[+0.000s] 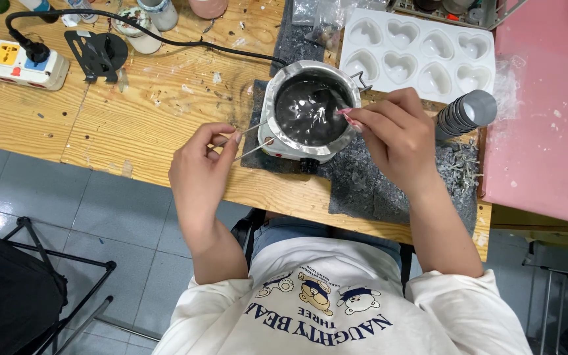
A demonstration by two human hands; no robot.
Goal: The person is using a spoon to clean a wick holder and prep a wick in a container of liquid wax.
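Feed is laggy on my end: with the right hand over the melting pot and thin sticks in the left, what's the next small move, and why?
Probably dip the right hand's thin piece into the melted liquid in the melting pot; its fingertips pinch it over the rim. The left hand holds two thin sticks just outside, and the white heart mould sits empty.

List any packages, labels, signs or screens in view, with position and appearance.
Clear plastic bag: top centre, on the dark mat above the melting pot, crumpled, see-through.
Power strip: top left on the wooden table, white, with green, yellow and blue socket panels.
No signs or screens in view.
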